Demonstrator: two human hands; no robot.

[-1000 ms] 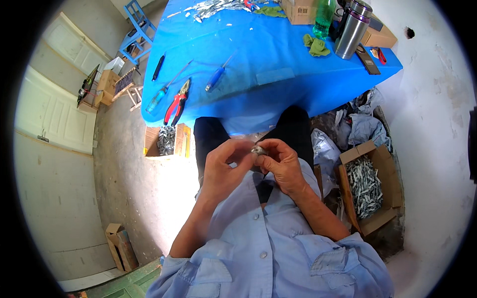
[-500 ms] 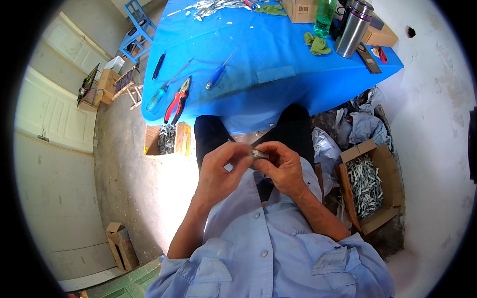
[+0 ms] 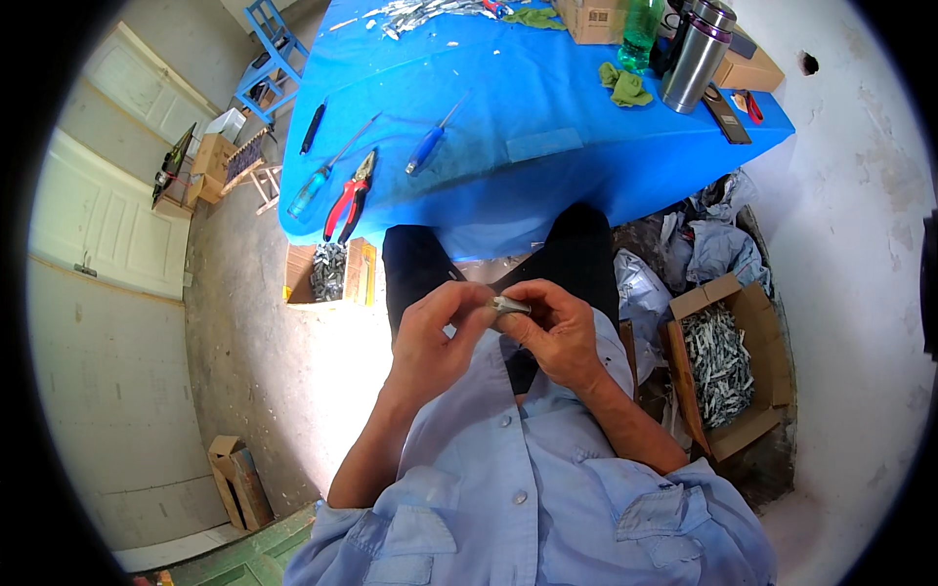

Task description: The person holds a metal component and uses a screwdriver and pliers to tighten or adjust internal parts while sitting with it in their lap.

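Note:
Above my lap, both hands meet around a small silvery metal piece [image 3: 510, 306], whose exact kind I cannot make out. My left hand [image 3: 442, 330] pinches its left end between thumb and fingers. My right hand [image 3: 557, 330] grips the other end, thumb below and forefinger curled over the top. The fingers cover much of the piece. Beyond my knees, on the blue-covered table [image 3: 508, 215], lie red-handled pliers [image 3: 348, 201], a screwdriver with a teal handle [image 3: 313, 189], one with a blue handle [image 3: 426, 151] and a black pen-like tool [image 3: 313, 128].
Silvery strips [image 3: 420, 16] are heaped at the table's far side. A steel thermos [image 3: 699, 59], green bottle [image 3: 640, 37] and green cloth [image 3: 623, 86] stand at far right. A carton of metal strips [image 3: 779, 332] sits right of me; a smaller carton [image 3: 363, 273] is under the table's left corner.
Both hands stay nearly in place. The metal piece has shifted very slightly between the fingers; everything else looks the same.

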